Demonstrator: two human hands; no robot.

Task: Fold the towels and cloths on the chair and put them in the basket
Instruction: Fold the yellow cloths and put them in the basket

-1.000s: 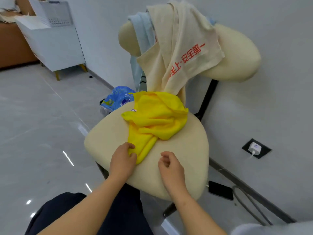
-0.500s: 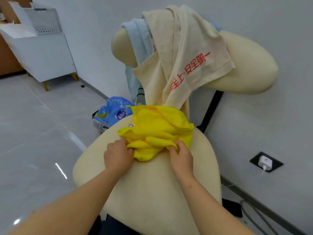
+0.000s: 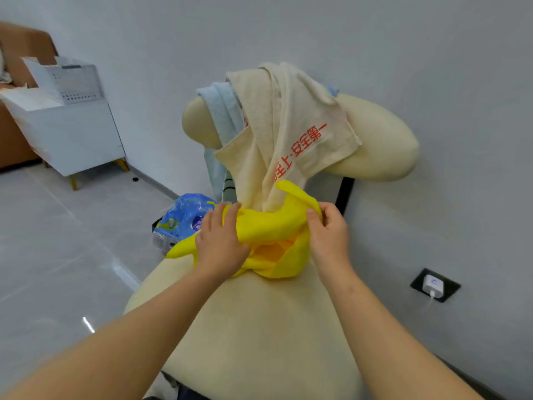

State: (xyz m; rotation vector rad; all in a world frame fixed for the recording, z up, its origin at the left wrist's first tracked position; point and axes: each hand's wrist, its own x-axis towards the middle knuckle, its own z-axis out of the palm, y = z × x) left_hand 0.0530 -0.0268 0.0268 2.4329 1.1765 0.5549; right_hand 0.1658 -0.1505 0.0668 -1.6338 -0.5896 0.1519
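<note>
A bunched yellow cloth (image 3: 271, 226) lies at the back of the cream chair seat (image 3: 259, 327), partly lifted. My left hand (image 3: 220, 243) grips its left part, fingers over the top. My right hand (image 3: 327, 229) pinches the cloth's raised right edge. A cream towel with red lettering (image 3: 291, 134) hangs over the chair back (image 3: 377, 145), its lower end reaching the yellow cloth. A light blue towel (image 3: 222, 111) hangs beside it on the left, partly under it. A white perforated basket (image 3: 72, 80) stands on a white cabinet far left.
The white cabinet (image 3: 72, 134) stands against the wall at the left. A blue plastic pack (image 3: 184, 217) lies on the floor just left of the chair. A wall socket with a white charger (image 3: 434, 285) is low on the right. Glossy grey floor spreads to the left.
Both hands have moved from the seat's front to its back and gathered the yellow cloth. It is now bunched and raised, with its right edge pulled up by my right hand.
</note>
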